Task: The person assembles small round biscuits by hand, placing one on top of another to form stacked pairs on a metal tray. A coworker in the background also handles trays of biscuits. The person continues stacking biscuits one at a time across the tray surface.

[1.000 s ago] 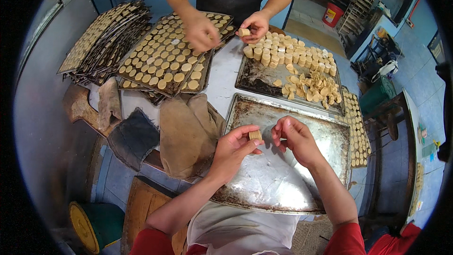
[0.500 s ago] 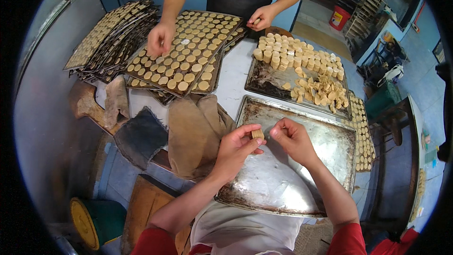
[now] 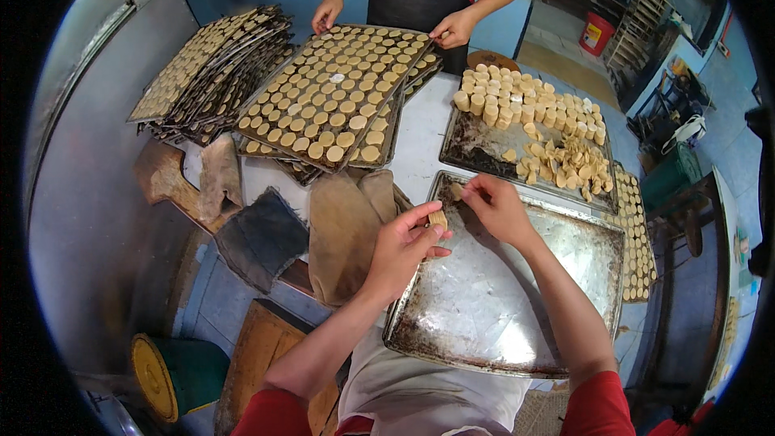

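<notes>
Clock centred on the near tray (image 3: 500, 315). I am seeing open metal at 6 to 8 o'clock, between the forearms, and at 1 to 3, outside the right forearm (image 3: 567, 307). The right hand (image 3: 494, 206) is blocking 12; the left hand (image 3: 404, 246) is covering the rim at 9 to 10, with brown cloth (image 3: 345, 234) lying beyond. At 11, a white table (image 3: 421, 145) strip is leaving a lane between loaded trays (image 3: 274, 163) and the far tray (image 3: 472, 143).
</notes>
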The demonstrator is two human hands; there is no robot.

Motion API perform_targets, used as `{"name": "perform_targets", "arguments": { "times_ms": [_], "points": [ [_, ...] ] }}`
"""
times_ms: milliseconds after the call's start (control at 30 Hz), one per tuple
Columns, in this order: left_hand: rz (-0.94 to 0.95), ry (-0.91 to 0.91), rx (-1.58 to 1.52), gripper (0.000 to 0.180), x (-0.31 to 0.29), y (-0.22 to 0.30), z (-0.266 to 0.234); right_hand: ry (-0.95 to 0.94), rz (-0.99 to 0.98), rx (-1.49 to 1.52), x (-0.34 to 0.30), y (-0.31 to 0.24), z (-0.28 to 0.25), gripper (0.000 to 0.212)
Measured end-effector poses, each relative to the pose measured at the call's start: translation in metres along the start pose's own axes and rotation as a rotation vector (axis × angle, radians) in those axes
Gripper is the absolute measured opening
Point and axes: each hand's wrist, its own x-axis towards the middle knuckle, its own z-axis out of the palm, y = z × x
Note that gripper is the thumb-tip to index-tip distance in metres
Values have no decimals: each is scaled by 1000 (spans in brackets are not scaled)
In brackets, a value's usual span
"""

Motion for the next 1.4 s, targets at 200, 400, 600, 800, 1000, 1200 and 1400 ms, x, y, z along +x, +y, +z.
{"name": "perform_targets", "arguments": {
  "times_ms": [200, 400, 600, 800, 1000, 1200, 1400],
  "points": [
    [-16, 26, 11, 44, 20, 1, -4, -23, 90, -369, 17, 6, 12, 31],
    [-35, 29, -17, 39, 31, -3, -6, -254, -17, 250, -8, -20, 0, 23],
    [-55, 25, 5, 36, 39, -5, -1, -192, 4, 149, -10, -20, -7, 17],
    [-50, 32, 56, 38, 45, -7, 4, 16, -61, -288, 2, 18, -8, 23],
    [-102, -30, 20, 40, 51, -13, 11, -177, -1, 301, -16, 10, -11, 23],
    [-122, -45, 36, 40, 53, -17, 25, -4, 25, -340, -15, 33, -37, 24],
    [-140, -111, 56, 46, 55, -21, 34, -82, 27, 90, -28, 25, -40, 24]
  ]
}}
